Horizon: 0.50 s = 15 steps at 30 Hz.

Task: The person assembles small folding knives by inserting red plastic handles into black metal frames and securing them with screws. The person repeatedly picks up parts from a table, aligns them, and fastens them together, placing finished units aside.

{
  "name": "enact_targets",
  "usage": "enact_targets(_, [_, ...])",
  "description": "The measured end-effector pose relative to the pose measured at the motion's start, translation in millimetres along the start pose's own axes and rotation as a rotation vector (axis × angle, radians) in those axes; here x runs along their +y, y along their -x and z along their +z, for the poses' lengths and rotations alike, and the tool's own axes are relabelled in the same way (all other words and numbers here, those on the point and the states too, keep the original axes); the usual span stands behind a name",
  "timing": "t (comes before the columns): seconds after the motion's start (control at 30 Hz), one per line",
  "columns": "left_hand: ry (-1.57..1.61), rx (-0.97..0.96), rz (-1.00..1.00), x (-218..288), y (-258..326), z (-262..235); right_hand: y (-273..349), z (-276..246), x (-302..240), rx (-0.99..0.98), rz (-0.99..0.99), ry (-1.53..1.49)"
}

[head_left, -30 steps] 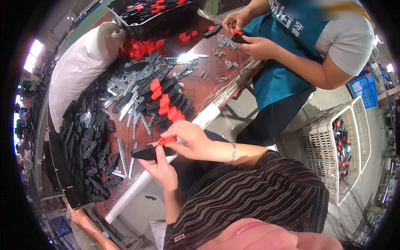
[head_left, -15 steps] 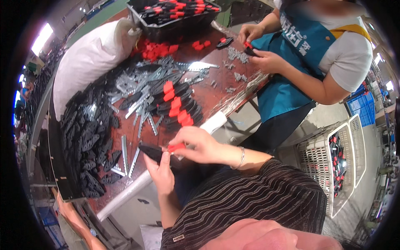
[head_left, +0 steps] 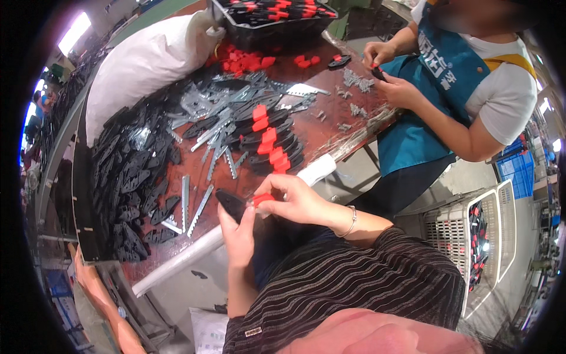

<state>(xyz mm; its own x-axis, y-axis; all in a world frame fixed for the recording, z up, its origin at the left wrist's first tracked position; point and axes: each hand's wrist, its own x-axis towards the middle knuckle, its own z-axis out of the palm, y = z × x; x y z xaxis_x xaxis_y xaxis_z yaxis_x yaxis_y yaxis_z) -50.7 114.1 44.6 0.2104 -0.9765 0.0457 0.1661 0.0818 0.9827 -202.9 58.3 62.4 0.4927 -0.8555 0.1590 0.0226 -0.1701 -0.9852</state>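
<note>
My left hand [head_left: 238, 241] is closed around a flat, pointed black plastic piece [head_left: 230, 204], held out over the table's near edge. Between the thumb and fingers of my right hand [head_left: 299, 202] is a small red plastic piece [head_left: 261, 199], which meets the right end of the black piece at my left thumb. My fingers hide how the two pieces join. Just beyond, a slanting row of black pieces with red tabs [head_left: 267, 139] lies on the table. Loose toothed metal blades [head_left: 185, 203] lie left of my hands.
Black plastic pieces [head_left: 127, 183] are heaped at left, below a white sack [head_left: 147, 68]. Red pieces [head_left: 239, 61] lie before a black bin [head_left: 277, 28]. Across the corner, a co-worker's hands [head_left: 394, 88] hold a black-and-red piece near small grey parts [head_left: 356, 81]. A crate [head_left: 442, 236] stands right.
The whole view has shifted, so the table appears farther right. Both hands keep hold of the same black and red pieces, with only a slight change in finger position.
</note>
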Motion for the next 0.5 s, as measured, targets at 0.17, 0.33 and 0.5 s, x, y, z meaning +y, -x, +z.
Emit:
enact_targets(0.17, [-0.138,0.108,0.088,3,5,1,1,7,-3,0.055,-0.091,0.146])
enact_targets(0.33, [0.232,0.028,0.069,-1,2,-3,-2,9,7,0.14,-0.472,0.338])
enact_targets(0.5, [0.561,-0.056,-0.121,1,3,-2,-3,4,12,0.132,-0.488,0.304])
